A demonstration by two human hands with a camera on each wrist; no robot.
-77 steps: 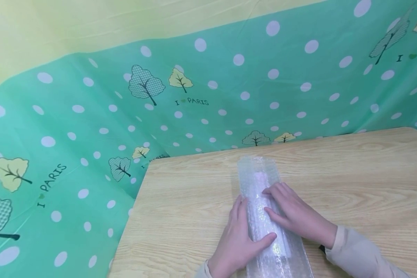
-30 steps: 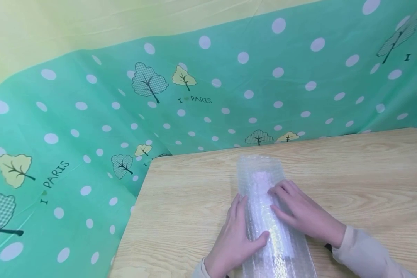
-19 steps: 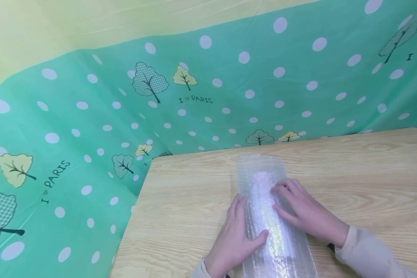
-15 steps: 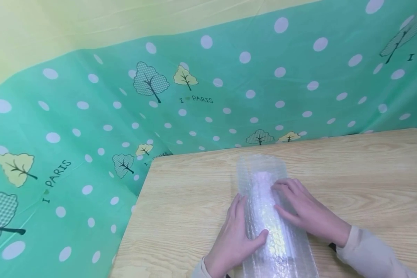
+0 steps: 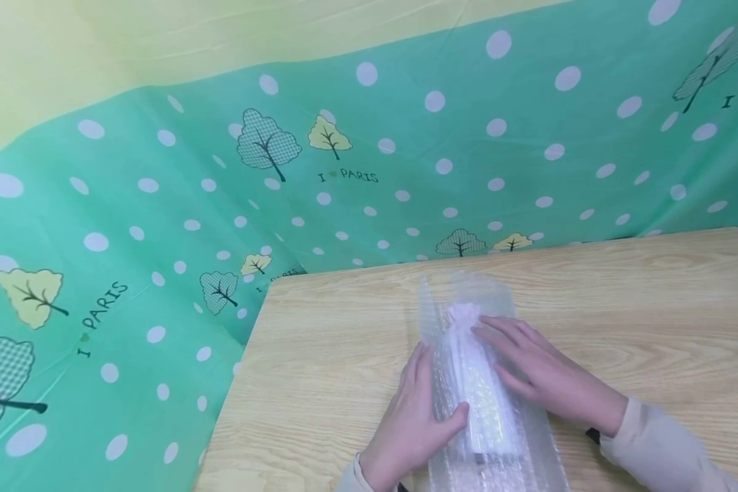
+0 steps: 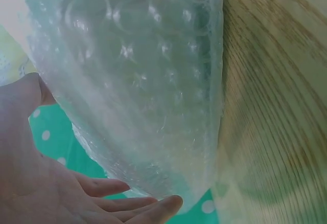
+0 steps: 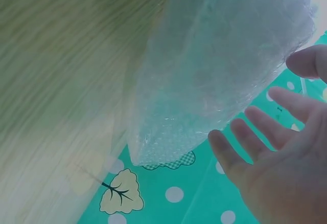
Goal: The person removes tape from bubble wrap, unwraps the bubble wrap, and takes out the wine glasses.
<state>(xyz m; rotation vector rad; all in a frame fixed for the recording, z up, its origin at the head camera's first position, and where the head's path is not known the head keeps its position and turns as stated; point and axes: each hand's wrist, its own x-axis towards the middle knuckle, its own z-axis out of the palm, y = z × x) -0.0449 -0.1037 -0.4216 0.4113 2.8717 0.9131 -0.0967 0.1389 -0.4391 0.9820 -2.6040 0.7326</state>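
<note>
A long sheet of bubble wrap (image 5: 488,294) lies on the wooden table, folded up along both sides. Between its sides shows a slim white bundle (image 5: 482,393), gathered at its far end; what it is cannot be made out. My left hand (image 5: 408,420) rests along the wrap's left side, fingers straight and thumb spread over it. On the right side, my right hand (image 5: 550,369) has its extended fingertips at the upper part of the bundle. Both wrist views show fingers (image 6: 104,185) and fingertips (image 7: 217,139) at the outside of the bubble wrap, hardly bent.
Wooden tabletop (image 5: 320,355) extends to both sides of the wrap. Behind its far edge hangs a green curtain (image 5: 357,239) with white dots and printed trees, which also covers the left side.
The bubble wrap's top layer has parted, and the white bundle shows more plainly. My right hand's fingers have straightened and moved slightly right. The left hand has hardly moved.
</note>
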